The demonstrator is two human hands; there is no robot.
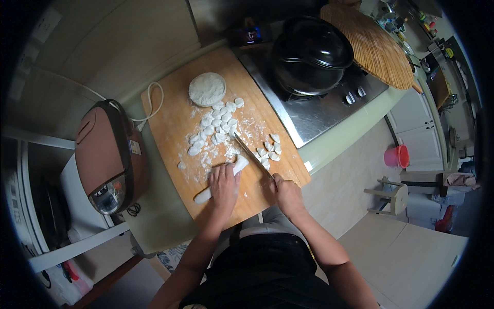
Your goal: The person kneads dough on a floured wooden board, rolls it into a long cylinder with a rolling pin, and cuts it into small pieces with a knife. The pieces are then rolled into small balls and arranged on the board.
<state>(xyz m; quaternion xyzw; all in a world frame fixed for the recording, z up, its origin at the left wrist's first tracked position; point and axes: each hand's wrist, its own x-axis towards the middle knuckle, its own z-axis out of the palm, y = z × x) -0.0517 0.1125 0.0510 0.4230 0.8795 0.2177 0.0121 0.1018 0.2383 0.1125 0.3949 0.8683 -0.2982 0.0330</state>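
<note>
My left hand [224,187] lies over a rope of white dough [241,163], fingers across its top and side, on a floured wooden board [285,179]. The dough's rounded far end and its near end show on either side of the hand. In my right hand [286,195] is the handle of a knife [250,151], its blade pointing away from me just right of the dough. Flattened dough pieces [220,121] lie grouped beyond the hands. To the right of the blade sit several cut dough wedges [274,147].
A bowl of flour [207,89] stands at the board's far side. Left is a pink rice cooker [104,154] with a white cord [152,112]. On the steel gas stove [305,123] sits a black lidded pot [312,58], beside a round slatted tray [366,46]. A lit screen [252,35] stands behind.
</note>
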